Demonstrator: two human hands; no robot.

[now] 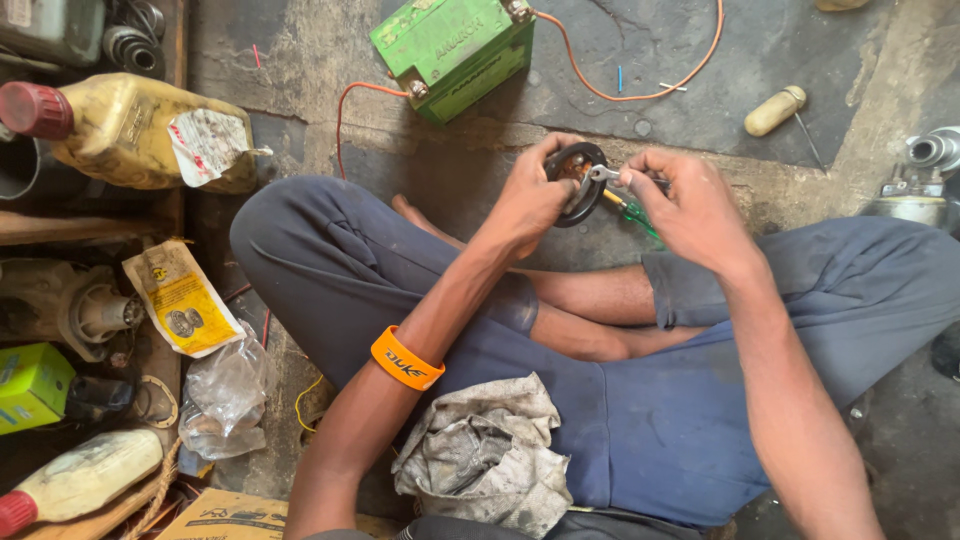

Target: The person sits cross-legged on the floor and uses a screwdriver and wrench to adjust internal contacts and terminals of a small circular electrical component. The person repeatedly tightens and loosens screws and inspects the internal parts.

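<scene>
My left hand (530, 195) grips a small round black motor part (578, 185) with copper showing inside, held up over my crossed legs. My right hand (685, 205) is closed on a small metal tool (606, 175) whose tip rests on the part's rim; a green-handled screwdriver (635, 215) pokes out beneath that hand. An orange wristband (405, 358) sits on my left forearm. A dirty grey rag (485, 450) lies in my lap.
A green battery (455, 50) with orange wires (640, 95) stands on the concrete floor ahead. A cream-handled screwdriver (775, 110) lies at right. Left are a yellow oil bottle (130, 130), packets (180, 300), a plastic bag (225, 400) and a green box (30, 385).
</scene>
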